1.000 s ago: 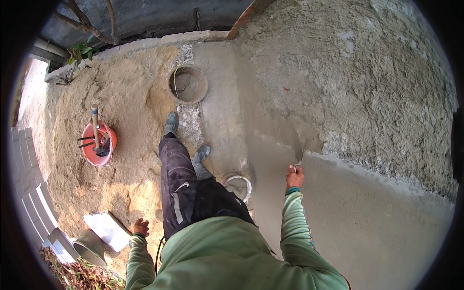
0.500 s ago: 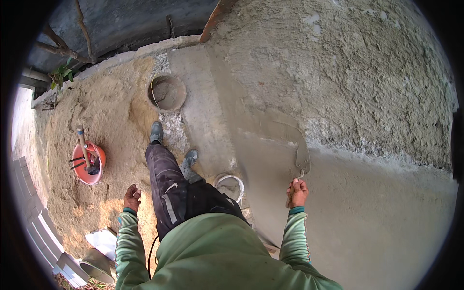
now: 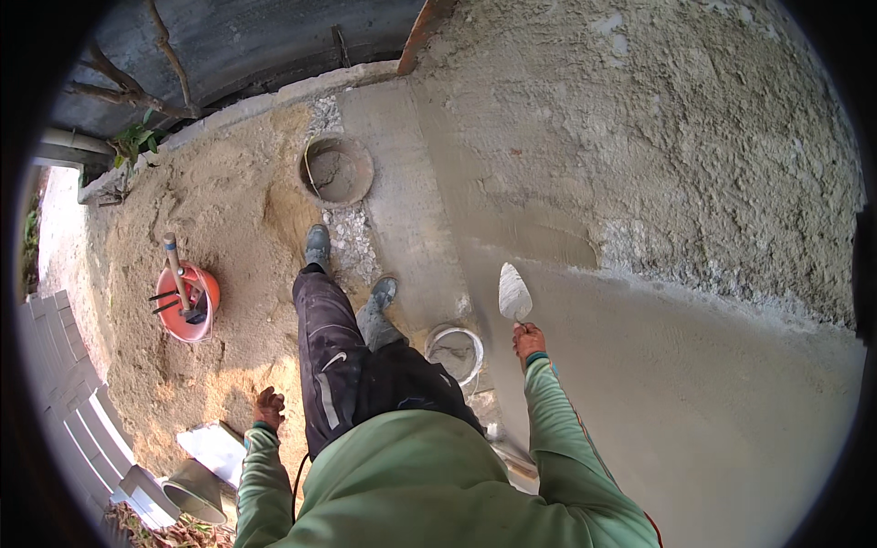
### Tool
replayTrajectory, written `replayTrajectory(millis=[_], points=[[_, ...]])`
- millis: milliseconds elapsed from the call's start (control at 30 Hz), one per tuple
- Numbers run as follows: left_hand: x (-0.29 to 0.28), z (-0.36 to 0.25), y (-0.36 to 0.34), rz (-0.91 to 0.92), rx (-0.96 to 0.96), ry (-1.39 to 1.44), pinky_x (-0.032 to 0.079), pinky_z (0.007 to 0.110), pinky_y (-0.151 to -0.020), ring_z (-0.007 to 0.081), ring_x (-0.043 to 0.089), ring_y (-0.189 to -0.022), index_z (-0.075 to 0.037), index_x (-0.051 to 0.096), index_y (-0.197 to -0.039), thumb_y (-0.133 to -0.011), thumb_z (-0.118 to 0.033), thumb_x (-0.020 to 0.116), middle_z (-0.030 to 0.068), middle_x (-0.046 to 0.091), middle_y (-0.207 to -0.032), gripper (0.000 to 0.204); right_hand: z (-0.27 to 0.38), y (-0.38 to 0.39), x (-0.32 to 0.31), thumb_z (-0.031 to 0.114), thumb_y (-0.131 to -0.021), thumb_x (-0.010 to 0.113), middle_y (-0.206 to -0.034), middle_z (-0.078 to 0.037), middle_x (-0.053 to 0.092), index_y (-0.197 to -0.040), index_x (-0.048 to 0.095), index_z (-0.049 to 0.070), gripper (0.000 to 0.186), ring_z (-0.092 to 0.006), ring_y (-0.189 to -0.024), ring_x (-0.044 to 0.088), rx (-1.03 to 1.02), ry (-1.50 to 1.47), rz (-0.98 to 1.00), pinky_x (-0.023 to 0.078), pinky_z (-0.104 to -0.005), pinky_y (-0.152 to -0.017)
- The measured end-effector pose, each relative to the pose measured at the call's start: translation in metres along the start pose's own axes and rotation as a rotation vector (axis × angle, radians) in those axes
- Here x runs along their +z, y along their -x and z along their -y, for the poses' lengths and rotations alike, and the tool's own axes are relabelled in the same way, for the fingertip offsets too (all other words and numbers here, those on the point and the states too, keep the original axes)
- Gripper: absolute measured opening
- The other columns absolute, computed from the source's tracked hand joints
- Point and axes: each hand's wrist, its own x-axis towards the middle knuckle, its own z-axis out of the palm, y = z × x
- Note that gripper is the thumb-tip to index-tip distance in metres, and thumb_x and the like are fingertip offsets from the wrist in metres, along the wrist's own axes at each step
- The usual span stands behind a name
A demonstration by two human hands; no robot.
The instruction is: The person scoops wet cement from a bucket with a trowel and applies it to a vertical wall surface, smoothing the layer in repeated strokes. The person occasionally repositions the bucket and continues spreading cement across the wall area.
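Observation:
My right hand (image 3: 529, 342) grips the handle of a pointed trowel (image 3: 514, 292). Its pale grey blade points away from me and looks smeared with mortar. Beyond it rises a wall (image 3: 639, 365), smooth and grey in its lower part and rough (image 3: 676, 146) higher up. A round bucket with a white rim (image 3: 478, 354) stands left of the trowel, close to my legs, with grey mortar inside. My left hand (image 3: 269, 407) hangs over the sandy ground with its fingers curled and nothing visible in them.
Ahead of my boots sits a round basin (image 3: 366, 173) of mortar with a thin handle. On the sand (image 3: 237, 247) at left stands a red bucket (image 3: 171, 326) with a wooden-handled tool in it. A tipped grey bucket (image 3: 194, 493) and a white board (image 3: 212, 449) lie lower left.
My right hand has drawn the trowel leftward off the wall, and the blade now shows its broad face. The left hand has dropped slightly lower. The view has shifted a little.

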Motion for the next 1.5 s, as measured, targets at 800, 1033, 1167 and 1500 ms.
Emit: replayTrajectory(millis=[800,1033,1167,1500], points=[[0.070,-0.047,-0.067,0.141,0.054,0.191,0.034,0.036,-0.057,0.0121,0.052,-0.068,-0.014,0.050,-0.140,-0.088,-0.027,0.066,0.0012,0.065,-0.100,0.056,0.112,0.168,-0.081,0.024,-0.093,0.071,-0.074,0.001,0.058,-0.096,0.063,0.005,0.020,-0.0081,-0.065,0.052,-0.479,-0.090,-0.433,0.047,-0.0261,-0.061],[0.054,-0.049,-0.068,0.125,-0.064,0.280,0.041,0.041,-0.060,0.0164,0.056,-0.078,-0.015,0.049,-0.142,-0.089,-0.012,0.062,0.0024,0.063,-0.109,0.055,0.169,0.202,-0.015,0.015,-0.092,0.071,-0.076,0.001,0.060,-0.104,0.064,0.000,0.020,-0.0074,-0.069,0.054,-0.525,0.141,0.105,0.048,-0.0262,-0.066],[0.030,-0.038,-0.049,0.061,0.057,0.074,0.046,0.045,-0.072,0.0204,0.056,-0.087,-0.014,0.046,-0.145,-0.093,-0.021,0.065,0.0044,0.060,-0.119,0.055,0.224,0.264,-0.013,0.018,-0.095,0.067,-0.075,-0.001,0.062,-0.111,0.064,-0.002,0.025,-0.0093,-0.068,0.056,-0.456,0.110,0.622,0.048,-0.0281,-0.064],[0.011,-0.024,-0.063,0.127,-0.103,0.056,0.047,0.051,-0.080,0.0240,0.056,-0.091,-0.013,0.040,-0.150,-0.097,-0.021,0.062,0.0076,0.059,-0.129,0.058,0.211,0.230,-0.134,0.023,-0.101,0.059,-0.076,0.002,0.055,-0.103,0.063,0.003,0.020,-0.0064,-0.064,0.048,-0.831,-0.172,-0.278,0.042,-0.0239,-0.057]])
